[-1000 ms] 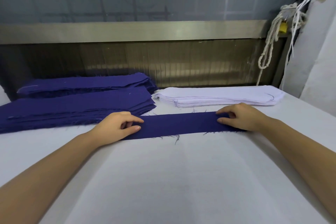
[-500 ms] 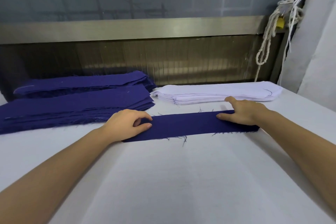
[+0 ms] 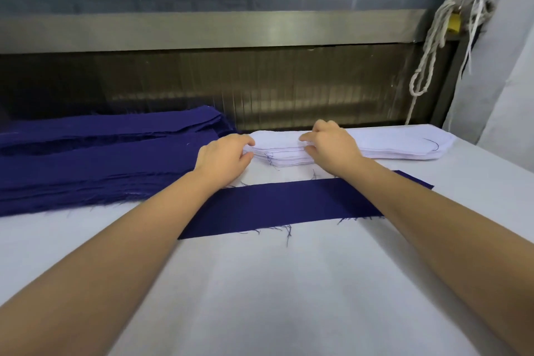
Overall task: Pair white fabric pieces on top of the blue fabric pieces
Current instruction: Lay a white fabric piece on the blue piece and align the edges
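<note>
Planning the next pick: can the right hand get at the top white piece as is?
Probably yes. The right hand is at the near edge of the white stack, fingers on its top layer, and nothing lies on the stack.

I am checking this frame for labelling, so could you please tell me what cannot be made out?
Head view:
Whether the left hand or right hand has pinched a piece off the white stack: their fingers hide the contact.
Blue strip: partly under both forearms.
Blue stacks: cut off by the left edge.
White piece count: layers too thin.
</note>
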`<state>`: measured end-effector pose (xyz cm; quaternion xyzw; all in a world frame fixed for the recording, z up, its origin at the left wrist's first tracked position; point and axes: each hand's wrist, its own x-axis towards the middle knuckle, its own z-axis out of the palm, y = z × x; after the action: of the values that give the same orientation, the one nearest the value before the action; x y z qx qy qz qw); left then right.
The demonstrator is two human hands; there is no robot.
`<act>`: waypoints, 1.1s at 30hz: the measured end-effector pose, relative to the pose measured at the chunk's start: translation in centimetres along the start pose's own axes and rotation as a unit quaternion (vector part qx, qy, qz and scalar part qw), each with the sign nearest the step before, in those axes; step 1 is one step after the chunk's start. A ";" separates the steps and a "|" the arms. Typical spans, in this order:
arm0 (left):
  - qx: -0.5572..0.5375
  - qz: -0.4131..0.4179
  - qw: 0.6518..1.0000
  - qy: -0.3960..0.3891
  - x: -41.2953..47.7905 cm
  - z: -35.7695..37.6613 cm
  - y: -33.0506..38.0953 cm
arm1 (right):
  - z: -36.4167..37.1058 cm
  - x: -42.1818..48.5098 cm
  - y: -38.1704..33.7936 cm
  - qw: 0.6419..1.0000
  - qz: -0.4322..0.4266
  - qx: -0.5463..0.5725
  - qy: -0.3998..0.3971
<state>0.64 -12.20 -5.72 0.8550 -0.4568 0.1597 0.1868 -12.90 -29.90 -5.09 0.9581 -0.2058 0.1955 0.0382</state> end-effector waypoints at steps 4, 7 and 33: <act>0.026 0.006 1.000 -0.001 1.9 0.7 0.4 | 0.5 1.3 -0.3 0.999 -0.030 -0.033 0.015; 0.043 0.024 0.999 -0.011 2.9 0.9 0.7 | 0.4 1.9 -0.2 0.999 -0.032 -0.027 0.029; -0.028 0.018 0.999 0.013 4.8 -0.1 1.5 | -0.5 3.3 -0.3 0.932 0.112 0.343 0.008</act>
<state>1.95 -16.41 -3.23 0.8390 -0.4737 0.1618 0.2135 -10.22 -30.81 -3.34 0.8818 -0.2318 0.2652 -0.3136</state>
